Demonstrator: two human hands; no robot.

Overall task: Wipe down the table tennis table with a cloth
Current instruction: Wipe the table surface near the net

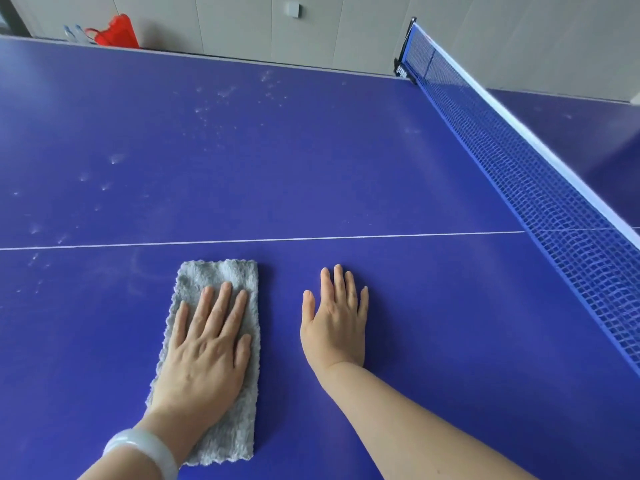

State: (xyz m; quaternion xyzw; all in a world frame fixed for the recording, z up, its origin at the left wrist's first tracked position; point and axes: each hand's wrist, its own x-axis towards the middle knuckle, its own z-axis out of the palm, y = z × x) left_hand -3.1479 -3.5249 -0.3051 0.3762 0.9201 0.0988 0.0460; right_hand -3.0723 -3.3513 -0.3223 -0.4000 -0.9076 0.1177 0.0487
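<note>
Cloth [221,282]: grey, fluffy, folded into a long rectangle, lying flat on the near half of the table [311,161] just short of the white centre line [277,240].

Handling: looks soft and light, so my guess is it'll bunch or slide out from under a lazy palm — flat, even pressure over the middle seems the way to hold it, no need to pinch an edge.

Left hand [204,348]: palm down right on top of the cloth, fingers straight and a bit spread, pressing rather than gripping. Cloth sticks out past the fingertips and back under the wrist, where there's a pale bangle [145,448].

Right hand [336,320]: flat on bare table just beside the cloth, fingers straight, holding nothing — looks like it's just bracing.

Dirt: pale dusty specks [221,98] scattered across the far-left part of the surface, well apart from the cloth.

Net [540,188]: runs along the right side.

Progress: judging by those specks, plenty left to wipe.
</note>
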